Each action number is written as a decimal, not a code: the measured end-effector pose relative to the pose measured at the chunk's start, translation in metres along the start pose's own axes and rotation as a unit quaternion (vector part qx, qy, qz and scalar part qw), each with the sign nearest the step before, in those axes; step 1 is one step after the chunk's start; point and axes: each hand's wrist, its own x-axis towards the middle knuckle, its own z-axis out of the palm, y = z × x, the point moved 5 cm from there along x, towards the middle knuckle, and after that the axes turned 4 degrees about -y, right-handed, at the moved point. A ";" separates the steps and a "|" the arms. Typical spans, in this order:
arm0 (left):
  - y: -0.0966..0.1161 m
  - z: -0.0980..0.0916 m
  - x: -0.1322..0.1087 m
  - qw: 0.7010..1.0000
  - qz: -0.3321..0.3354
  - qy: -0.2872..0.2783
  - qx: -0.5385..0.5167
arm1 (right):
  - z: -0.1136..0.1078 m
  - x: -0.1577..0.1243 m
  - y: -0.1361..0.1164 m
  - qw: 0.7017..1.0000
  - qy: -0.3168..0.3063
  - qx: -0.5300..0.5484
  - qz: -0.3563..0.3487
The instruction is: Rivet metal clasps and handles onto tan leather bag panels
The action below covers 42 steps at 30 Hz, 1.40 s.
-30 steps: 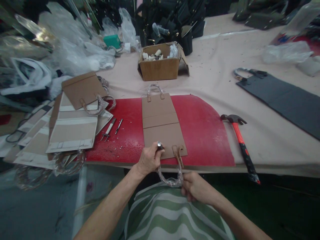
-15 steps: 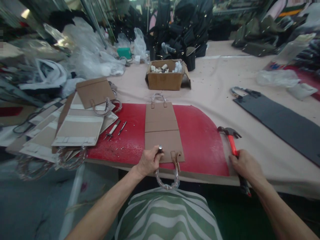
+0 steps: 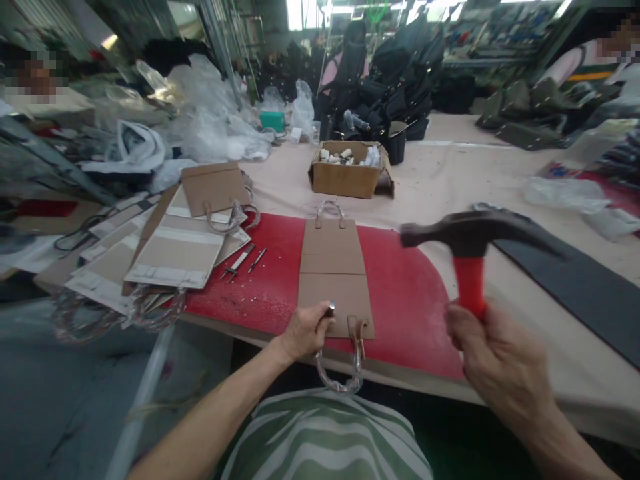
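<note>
A tan bag panel (image 3: pixel 333 257) lies lengthwise on a red mat (image 3: pixel 405 293), with a plastic-wrapped handle (image 3: pixel 340 383) at its near end and another at its far end. My left hand (image 3: pixel 306 331) is closed around a short metal punch (image 3: pixel 330 309), held upright over the panel's near end beside the handle tab. Its lower tip is hidden by my fingers. Raised at the right, my right hand (image 3: pixel 500 360) grips a claw hammer (image 3: pixel 470 267) by its red handle. The hammer head is slightly blurred, well above the table.
Several tan and cream panels (image 3: pixel 175 247) with wrapped handles are piled at the left. Small metal tools (image 3: pixel 240 261) lie on the mat. Behind stands a cardboard box (image 3: pixel 345 180); a dark panel (image 3: pixel 575 287) lies right. People and black bags (image 3: pixel 385 87) are farther back.
My right hand has lifted the hammer from the table's right side, up and closer to the camera. My left hand keeps the punch at the panel's near end. The view has tilted up slightly.
</note>
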 end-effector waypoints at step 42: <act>0.001 -0.009 -0.017 0.992 -0.077 0.042 -0.086 | 0.171 -0.147 0.043 0.641 -0.174 0.559 0.497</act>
